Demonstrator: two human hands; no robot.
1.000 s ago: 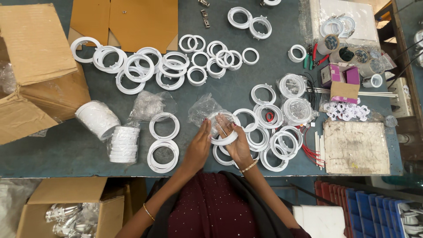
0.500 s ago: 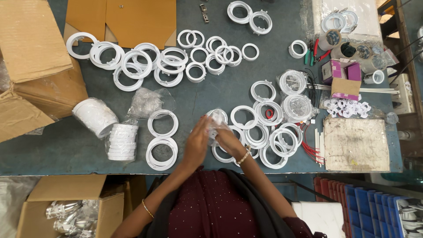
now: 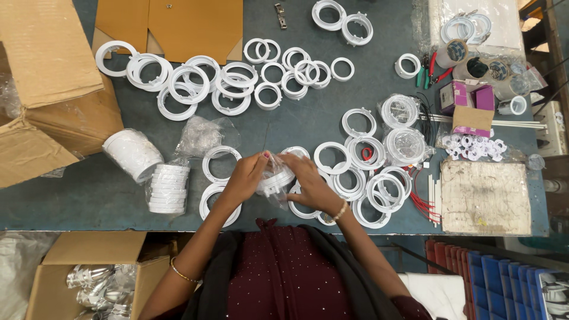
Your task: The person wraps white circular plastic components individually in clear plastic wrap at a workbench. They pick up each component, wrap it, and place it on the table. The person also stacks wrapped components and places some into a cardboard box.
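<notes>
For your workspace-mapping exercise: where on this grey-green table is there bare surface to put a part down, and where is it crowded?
Bare patches of the grey-green table: the front left strip between the torn brown cardboard box and the stack of white plastic rings, and the middle band below the upper row of loose white rings. Crowded: the overlapping white rings beside the right hand.

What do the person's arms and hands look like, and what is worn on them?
Both forearms are bare, with no sleeves reaching them. The left hand has a thin gold bangle far up its forearm. The right hand has a gold beaded bracelet at the wrist. A fingernail looks painted red. No gloves, no rings that I can make out.
</notes>
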